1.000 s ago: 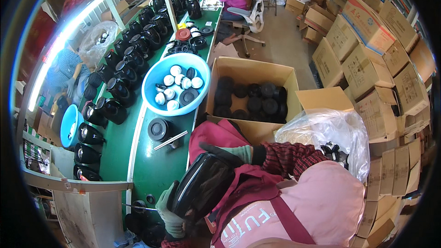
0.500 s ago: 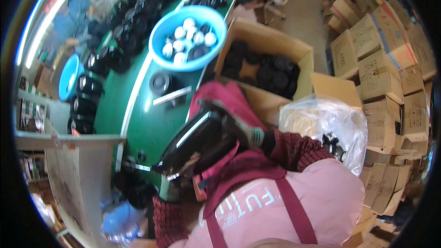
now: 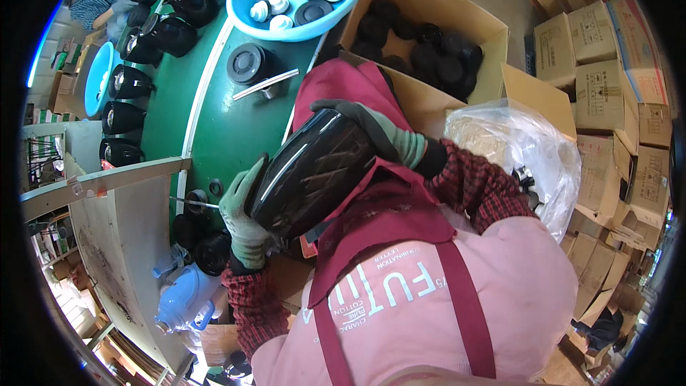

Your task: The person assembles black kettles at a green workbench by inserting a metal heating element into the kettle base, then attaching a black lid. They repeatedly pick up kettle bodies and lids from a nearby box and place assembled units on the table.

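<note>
A glossy black rounded vessel (image 3: 314,171) with a faint diamond pattern lies tilted across my lap, over the maroon apron (image 3: 386,236). My left hand (image 3: 245,218), in a grey-green glove with dark fingertips, is closed around its lower left end. Closed over its upper right end is my right hand (image 3: 375,129), gloved alike. The vessel's underside and some of the fingers are hidden. On the green bench beyond stands a black round-lidded pot (image 3: 250,64), with a pale metal strip (image 3: 266,86) beside it. A thin metal rod (image 3: 194,202) shows near my left fingertips.
A blue basin (image 3: 236,11) of white and black lids stands on the bench, with rows of black pots (image 3: 128,118) to its left. At right are an open carton (image 3: 493,50) of black parts, a clear plastic bag (image 3: 550,164) and stacked boxes (image 3: 597,104).
My left hand has come up from below onto the vessel's left end. The vessel has turned, now showing its patterned side. The bench and boxes sit higher in the view.
</note>
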`<state>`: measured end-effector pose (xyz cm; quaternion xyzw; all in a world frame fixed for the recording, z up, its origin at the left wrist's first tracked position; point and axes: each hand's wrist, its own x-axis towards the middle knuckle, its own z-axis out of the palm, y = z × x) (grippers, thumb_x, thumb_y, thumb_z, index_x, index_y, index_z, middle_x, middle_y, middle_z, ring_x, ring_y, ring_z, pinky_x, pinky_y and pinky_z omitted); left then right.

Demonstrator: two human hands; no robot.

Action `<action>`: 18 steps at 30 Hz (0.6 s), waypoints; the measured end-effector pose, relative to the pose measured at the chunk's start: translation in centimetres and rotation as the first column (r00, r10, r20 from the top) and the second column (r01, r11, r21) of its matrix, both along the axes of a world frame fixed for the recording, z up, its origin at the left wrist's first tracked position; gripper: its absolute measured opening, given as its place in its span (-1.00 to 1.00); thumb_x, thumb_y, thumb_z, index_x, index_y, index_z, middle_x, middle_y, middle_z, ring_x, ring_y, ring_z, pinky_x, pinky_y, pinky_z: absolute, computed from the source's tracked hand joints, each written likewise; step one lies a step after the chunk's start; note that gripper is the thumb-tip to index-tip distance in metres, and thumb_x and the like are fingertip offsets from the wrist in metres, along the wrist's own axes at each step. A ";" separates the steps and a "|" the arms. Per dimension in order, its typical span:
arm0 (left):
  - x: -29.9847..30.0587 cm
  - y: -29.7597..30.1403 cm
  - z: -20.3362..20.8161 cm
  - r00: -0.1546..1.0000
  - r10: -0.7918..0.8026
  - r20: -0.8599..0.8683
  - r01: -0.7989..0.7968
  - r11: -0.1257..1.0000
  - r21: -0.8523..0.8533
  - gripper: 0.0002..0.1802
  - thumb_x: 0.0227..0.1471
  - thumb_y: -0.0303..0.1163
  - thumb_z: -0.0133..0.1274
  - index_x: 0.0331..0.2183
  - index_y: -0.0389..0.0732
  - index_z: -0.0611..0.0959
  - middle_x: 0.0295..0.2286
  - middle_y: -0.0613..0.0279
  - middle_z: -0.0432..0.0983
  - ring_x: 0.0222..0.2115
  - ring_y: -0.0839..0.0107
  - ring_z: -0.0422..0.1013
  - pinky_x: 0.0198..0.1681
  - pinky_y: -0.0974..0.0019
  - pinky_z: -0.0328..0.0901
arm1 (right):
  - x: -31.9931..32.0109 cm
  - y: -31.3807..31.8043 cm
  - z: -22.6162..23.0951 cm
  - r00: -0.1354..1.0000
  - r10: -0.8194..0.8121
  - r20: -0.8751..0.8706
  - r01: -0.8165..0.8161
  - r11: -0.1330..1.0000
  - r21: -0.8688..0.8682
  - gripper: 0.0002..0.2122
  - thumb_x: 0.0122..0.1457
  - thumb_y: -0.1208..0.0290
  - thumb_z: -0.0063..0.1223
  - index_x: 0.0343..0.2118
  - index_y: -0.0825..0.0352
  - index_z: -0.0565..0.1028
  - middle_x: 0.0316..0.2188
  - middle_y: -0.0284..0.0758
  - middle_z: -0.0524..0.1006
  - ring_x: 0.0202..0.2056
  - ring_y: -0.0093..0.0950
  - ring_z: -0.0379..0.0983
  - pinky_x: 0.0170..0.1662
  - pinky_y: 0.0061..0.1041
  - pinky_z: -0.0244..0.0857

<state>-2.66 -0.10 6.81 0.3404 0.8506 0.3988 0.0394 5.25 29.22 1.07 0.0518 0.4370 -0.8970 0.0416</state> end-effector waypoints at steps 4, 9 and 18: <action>0.9 0.6 -0.9 0.884 -0.069 0.463 -0.100 0.939 0.330 -0.33 -0.09 -0.19 0.34 0.00 -0.43 0.62 -0.18 0.03 0.65 -0.24 0.26 0.61 -0.13 0.27 0.46 | 0.4 1.2 3.0 0.987 0.084 -0.137 -0.056 0.979 0.198 -0.52 0.50 0.24 -0.29 0.38 0.35 0.17 0.26 -0.30 0.34 0.25 -0.50 0.27 0.32 -0.51 0.11; 3.1 -0.6 -4.8 0.770 -0.129 0.625 -0.152 0.914 0.376 -0.33 -0.03 -0.15 0.31 -0.01 -0.46 0.61 -0.17 0.04 0.65 -0.21 0.31 0.60 -0.10 0.29 0.45 | 2.0 -0.5 5.5 0.812 0.015 -0.583 0.354 0.782 0.513 -0.34 0.36 0.16 0.00 0.41 0.37 0.10 0.35 -0.11 0.19 0.41 -0.18 0.00 0.42 -0.18 -0.15; -0.8 1.2 0.3 0.906 -0.059 0.419 -0.019 0.984 0.179 -0.49 0.05 -0.36 0.22 0.01 -0.45 0.61 -0.20 0.03 0.67 -0.18 0.39 0.58 -0.06 0.31 0.43 | 0.6 -0.4 -1.0 0.975 -0.081 -0.208 0.148 0.933 0.329 -0.54 0.51 0.14 -0.34 0.29 0.32 0.30 0.12 -0.36 0.45 0.13 -0.52 0.36 0.27 -0.45 0.20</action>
